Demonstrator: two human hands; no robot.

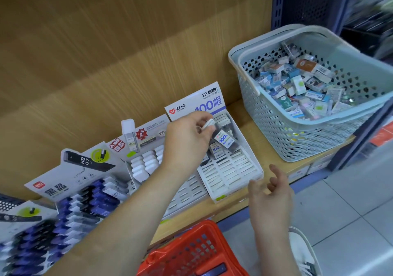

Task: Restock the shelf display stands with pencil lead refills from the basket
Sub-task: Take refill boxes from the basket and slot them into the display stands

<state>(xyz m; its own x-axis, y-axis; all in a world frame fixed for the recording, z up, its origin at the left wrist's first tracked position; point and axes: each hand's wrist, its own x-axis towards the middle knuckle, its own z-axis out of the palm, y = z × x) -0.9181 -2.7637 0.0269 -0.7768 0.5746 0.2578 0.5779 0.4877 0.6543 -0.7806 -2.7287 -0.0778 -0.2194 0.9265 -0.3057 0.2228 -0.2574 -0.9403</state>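
My left hand (187, 139) pinches the white cap of a dark lead refill tube (225, 138) labelled 100, holding it tilted over the back rows of a white slotted display stand (231, 173) with a "2B 0.7" header card. Another refill (215, 149) stands in the stand just below it. My right hand (270, 192) hovers empty at the stand's front right corner, fingers loosely apart. A pale blue basket (265, 114) on the shelf to the right holds several small boxed items.
Left of the stand are further displays: one with white-capped refills (146, 165) and an HB 0.7 stand with blue and black tubes (89, 201). A red basket (191, 254) sits below the wooden shelf edge (234, 207). Grey tiled floor lies at right.
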